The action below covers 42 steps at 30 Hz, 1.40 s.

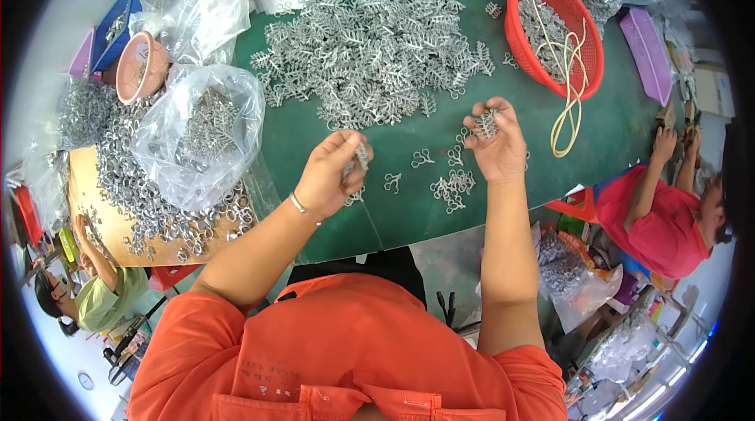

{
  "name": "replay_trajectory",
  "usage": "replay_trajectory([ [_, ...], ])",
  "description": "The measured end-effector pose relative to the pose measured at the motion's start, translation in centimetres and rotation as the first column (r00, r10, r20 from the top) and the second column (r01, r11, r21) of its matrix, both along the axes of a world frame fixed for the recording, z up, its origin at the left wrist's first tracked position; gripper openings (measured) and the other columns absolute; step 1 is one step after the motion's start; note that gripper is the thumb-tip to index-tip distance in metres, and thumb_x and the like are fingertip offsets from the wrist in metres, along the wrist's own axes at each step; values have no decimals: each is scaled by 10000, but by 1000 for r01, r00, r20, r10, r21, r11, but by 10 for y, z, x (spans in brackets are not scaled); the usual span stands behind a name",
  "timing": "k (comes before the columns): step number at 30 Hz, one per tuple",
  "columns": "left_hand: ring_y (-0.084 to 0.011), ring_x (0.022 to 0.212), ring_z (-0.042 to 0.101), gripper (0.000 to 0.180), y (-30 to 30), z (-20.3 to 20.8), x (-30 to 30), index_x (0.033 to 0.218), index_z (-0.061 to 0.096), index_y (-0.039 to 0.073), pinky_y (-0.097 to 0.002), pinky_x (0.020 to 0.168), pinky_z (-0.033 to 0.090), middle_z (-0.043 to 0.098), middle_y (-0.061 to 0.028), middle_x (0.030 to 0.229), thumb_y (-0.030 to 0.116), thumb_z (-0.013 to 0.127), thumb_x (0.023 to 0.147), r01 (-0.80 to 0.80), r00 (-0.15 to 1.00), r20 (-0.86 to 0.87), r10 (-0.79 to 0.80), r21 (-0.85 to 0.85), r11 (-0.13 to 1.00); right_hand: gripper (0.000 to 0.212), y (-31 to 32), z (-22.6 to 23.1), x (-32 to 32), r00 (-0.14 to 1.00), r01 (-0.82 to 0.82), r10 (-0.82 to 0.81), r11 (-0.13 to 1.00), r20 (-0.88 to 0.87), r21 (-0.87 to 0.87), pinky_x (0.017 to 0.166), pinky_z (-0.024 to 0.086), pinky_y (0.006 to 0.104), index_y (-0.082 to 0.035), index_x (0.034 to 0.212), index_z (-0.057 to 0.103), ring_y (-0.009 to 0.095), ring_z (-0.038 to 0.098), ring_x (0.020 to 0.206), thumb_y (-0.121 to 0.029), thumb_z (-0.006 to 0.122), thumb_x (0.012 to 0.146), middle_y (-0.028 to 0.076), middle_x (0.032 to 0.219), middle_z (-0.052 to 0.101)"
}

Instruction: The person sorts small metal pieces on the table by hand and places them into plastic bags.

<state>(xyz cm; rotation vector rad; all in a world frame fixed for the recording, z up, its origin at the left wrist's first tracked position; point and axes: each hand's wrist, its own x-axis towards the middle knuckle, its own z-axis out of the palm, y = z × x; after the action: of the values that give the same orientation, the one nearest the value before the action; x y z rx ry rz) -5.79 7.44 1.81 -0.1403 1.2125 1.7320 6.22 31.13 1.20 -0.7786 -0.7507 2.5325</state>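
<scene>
My left hand point(326, 173) is closed around a small silver metal piece point(361, 158), mostly hidden by the fingers. Palm up, my right hand point(503, 155) curls its fingers round a branched silver metal piece point(486, 124); I cannot tell whether it is one or several. Beyond both hands lies a large heap of branched metal pieces point(370, 47) on the green tabletop point(330, 242). Between the hands are a few loose pieces, such as one looped piece point(422, 158) and a small cluster point(452, 189) beside my right wrist.
A red basket point(515, 28) holds more metal pieces, with a cream cord point(568, 118) hanging over its rim. At left stand a clear plastic bag point(197, 185), a heap of metal rings point(141, 193) and a pink bowl point(141, 67). Co-workers sit at far left and right.
</scene>
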Motion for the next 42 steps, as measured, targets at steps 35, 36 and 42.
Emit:
replay_trajectory([
  [35, -132, 733, 560, 147, -11, 48, -5, 795, 503, 78, -262, 568, 448, 531, -11, 729, 32, 640, 772, -147, 987, -73, 142, -67, 987, 132, 17, 7, -21, 906, -385, 366, 922, 213, 50, 416, 451, 241, -61, 902, 550, 210, 653, 754, -21, 586, 781, 106, 878, 626],
  [36, -118, 698, 544, 150, 0, 47, -10, 792, 522, 73, -262, 569, 441, 524, -3, 702, 39, 663, 753, -29, 967, -249, -56, -325, 945, 132, 17, 6, -25, 908, -379, 360, 924, 216, 54, 416, 451, 241, -61, 902, 550, 210, 653, 754, -21, 586, 781, 106, 878, 626],
  [42, -338, 760, 588, 279, 71, 23, -43, 850, 591, 26, -413, 666, 486, 571, -149, 866, 194, 742, 687, -216, 74, -796, -601, -601, 769, 207, -4, 6, -38, 793, -607, -62, 7, 607, 794, 774, 466, 337, -28, 894, 619, 254, 614, 857, -30, 663, 692, 113, 859, 625],
])
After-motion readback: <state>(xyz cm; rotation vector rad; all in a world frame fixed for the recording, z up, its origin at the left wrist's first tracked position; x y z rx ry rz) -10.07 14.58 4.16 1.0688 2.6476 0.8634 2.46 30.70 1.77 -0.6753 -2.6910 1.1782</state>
